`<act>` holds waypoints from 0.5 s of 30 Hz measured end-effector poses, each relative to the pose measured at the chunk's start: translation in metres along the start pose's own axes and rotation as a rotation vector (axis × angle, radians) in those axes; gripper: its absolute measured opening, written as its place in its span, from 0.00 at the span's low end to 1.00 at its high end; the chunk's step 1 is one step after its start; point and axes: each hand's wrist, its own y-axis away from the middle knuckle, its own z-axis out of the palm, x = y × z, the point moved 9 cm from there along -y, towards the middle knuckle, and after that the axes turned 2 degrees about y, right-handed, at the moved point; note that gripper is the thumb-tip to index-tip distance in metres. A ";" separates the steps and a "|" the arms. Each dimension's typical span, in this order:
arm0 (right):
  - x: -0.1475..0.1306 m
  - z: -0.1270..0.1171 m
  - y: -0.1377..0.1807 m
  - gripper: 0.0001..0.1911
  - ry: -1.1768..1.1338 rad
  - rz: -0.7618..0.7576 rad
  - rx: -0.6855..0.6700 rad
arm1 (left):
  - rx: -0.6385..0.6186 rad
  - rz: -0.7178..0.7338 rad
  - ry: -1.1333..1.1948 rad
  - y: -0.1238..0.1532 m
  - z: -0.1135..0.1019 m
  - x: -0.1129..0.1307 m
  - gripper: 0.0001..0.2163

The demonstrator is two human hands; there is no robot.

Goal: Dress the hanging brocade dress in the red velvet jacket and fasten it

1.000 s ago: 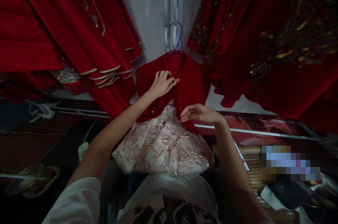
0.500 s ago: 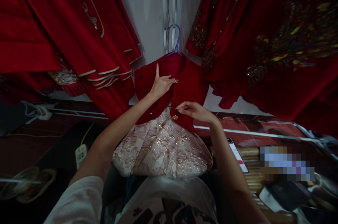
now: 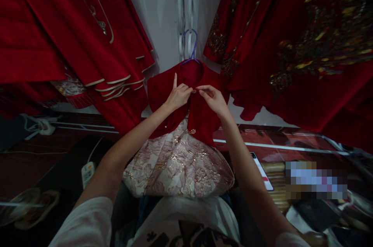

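Observation:
A short red jacket (image 3: 207, 109) with a patterned pale pink and gold skirt (image 3: 177, 163) below it hangs on a purple hanger (image 3: 195, 42). At the upper front opening, my left hand (image 3: 179, 96) pinches by a small flower-shaped beaded button (image 3: 194, 91), one finger pointing up. My right hand (image 3: 213, 97) meets it from the right, its thumb and fingertips closed at the same button. The fingers partly hide what they grip. Lower on the front edge sits another flower-shaped button (image 3: 192, 131), which neither hand touches.
Red garments with pale trim (image 3: 116, 80) hang on the left, and sequined red garments (image 3: 317, 37) on the right. A phone (image 3: 262, 171) lies on a slatted wooden surface (image 3: 278, 185). On the left are a power strip (image 3: 88, 174) and a plastic food container (image 3: 37, 204).
My right hand has moved up from near the lower button to the upper one, where its fingertips now meet my left hand. The left hand has stayed nearly in place.

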 end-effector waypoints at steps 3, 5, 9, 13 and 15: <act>-0.006 0.019 -0.021 0.24 -0.073 -0.026 -0.017 | 0.074 -0.125 -0.035 0.001 -0.006 -0.007 0.11; -0.002 0.036 -0.033 0.30 -0.075 0.033 -0.034 | 0.183 -0.288 -0.049 0.006 -0.014 -0.018 0.17; 0.022 0.050 -0.039 0.44 0.212 0.283 0.104 | 0.316 -0.555 -0.059 0.020 -0.025 -0.040 0.28; 0.032 0.029 -0.024 0.51 0.566 0.336 0.281 | 0.261 -0.643 -0.040 0.024 -0.036 -0.069 0.32; 0.032 0.011 -0.019 0.49 0.656 0.277 0.320 | 0.175 -0.643 -0.023 0.022 -0.043 -0.084 0.32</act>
